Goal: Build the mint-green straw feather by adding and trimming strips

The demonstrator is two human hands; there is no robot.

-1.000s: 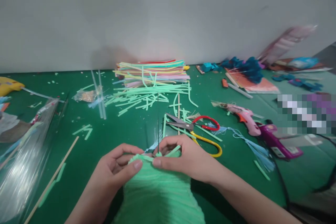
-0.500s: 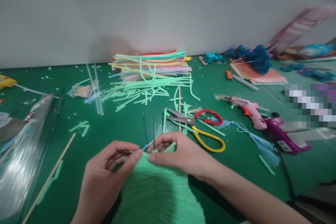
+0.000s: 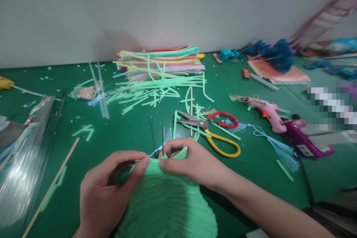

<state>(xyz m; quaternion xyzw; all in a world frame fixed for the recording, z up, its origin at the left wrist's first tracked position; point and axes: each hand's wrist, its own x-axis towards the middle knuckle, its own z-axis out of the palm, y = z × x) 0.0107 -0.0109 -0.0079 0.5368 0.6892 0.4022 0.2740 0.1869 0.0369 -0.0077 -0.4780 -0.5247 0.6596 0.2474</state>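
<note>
Low at the worktop's [image 3: 117, 145] near edge, left hand [image 3: 107, 193] and right hand [image 3: 192, 163] pinch shut on the green ribbed bundle's [image 3: 167, 204] top, probably keeping its strips gathered, scissors [image 3: 212, 134] lying just beyond.

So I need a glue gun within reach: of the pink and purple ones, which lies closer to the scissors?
The pink glue gun. It lies just right of the scissors, while the purple glue gun sits farther right, beyond it.
</note>
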